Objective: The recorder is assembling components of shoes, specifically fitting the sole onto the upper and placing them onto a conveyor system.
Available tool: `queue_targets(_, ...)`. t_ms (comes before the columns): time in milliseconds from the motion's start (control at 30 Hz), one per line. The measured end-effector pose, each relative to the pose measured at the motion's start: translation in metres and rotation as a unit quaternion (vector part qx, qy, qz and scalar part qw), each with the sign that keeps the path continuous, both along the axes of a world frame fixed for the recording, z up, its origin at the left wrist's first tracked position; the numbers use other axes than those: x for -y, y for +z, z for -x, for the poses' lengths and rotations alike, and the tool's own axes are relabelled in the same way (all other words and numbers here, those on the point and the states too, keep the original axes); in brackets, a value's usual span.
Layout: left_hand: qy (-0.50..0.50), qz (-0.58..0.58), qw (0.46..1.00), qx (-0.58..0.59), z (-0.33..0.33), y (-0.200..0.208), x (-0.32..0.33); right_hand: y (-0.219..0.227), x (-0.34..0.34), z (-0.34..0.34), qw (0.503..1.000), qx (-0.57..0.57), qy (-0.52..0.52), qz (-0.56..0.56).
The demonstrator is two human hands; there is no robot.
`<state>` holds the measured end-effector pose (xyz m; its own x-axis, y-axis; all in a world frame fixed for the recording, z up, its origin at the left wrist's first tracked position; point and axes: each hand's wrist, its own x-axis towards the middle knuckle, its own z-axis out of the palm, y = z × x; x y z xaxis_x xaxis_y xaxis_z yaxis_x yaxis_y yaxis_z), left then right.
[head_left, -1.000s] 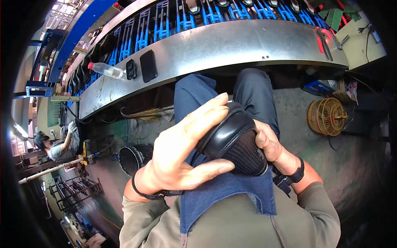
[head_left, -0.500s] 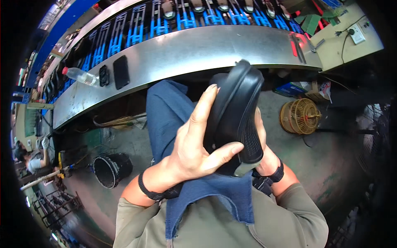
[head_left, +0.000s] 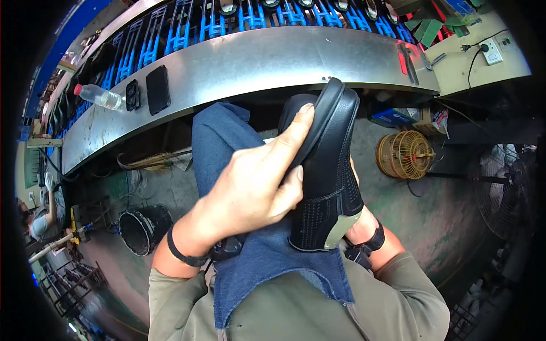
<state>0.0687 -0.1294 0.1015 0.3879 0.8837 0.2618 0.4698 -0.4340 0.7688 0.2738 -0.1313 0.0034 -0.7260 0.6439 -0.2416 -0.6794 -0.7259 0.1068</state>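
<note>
A black leather shoe [head_left: 330, 159] is held over my lap, toe pointing away from me and sole edge turned to the left. Stitching and small perforations run along its side, and a pale greenish piece [head_left: 345, 223] shows at the heel end. My left hand [head_left: 250, 182] grips the sole side, index finger stretched along the edge toward the toe and thumb bent against it. Mostly hidden behind the shoe, my right hand [head_left: 361, 227] supports it near the heel. Another rounded black shape [head_left: 293, 108] shows beside the toe; whether it is a separate piece I cannot tell.
Beyond my knees runs a metal bench [head_left: 244, 62] bearing a bottle [head_left: 99, 96], a phone [head_left: 158, 90] and red-handled tool [head_left: 406, 65]. Behind it stand blue racks [head_left: 213, 28] with shoes. A black bucket [head_left: 145, 230] and wicker basket [head_left: 405, 154] flank me; a person [head_left: 45, 219] is far left.
The shoe has turned, bringing more of its stitched side and heel into sight. My left hand's thumb has drawn back from the upper to the sole edge. The view has shifted slightly.
</note>
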Motion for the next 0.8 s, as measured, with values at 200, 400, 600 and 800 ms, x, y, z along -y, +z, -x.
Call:
queue_targets(200,0.039,0.034,0.994,0.096,-0.006,0.013,0.017,0.021,-0.014,0.019,0.984,0.070,-0.058,-0.152)
queue_targets(400,0.213,0.167,0.866,0.420,0.020,-0.008,-0.007,0.034,-0.019,0.070,0.690,0.527,-0.068,-0.492)
queue_targets(600,0.097,0.251,0.747,0.608,0.078,-0.046,0.025,0.071,-0.025,0.047,0.484,0.509,0.041,-0.711)
queue_targets(800,0.030,0.314,0.743,0.590,0.065,-0.074,0.033,0.113,-0.075,0.069,0.449,0.493,0.016,-0.744)
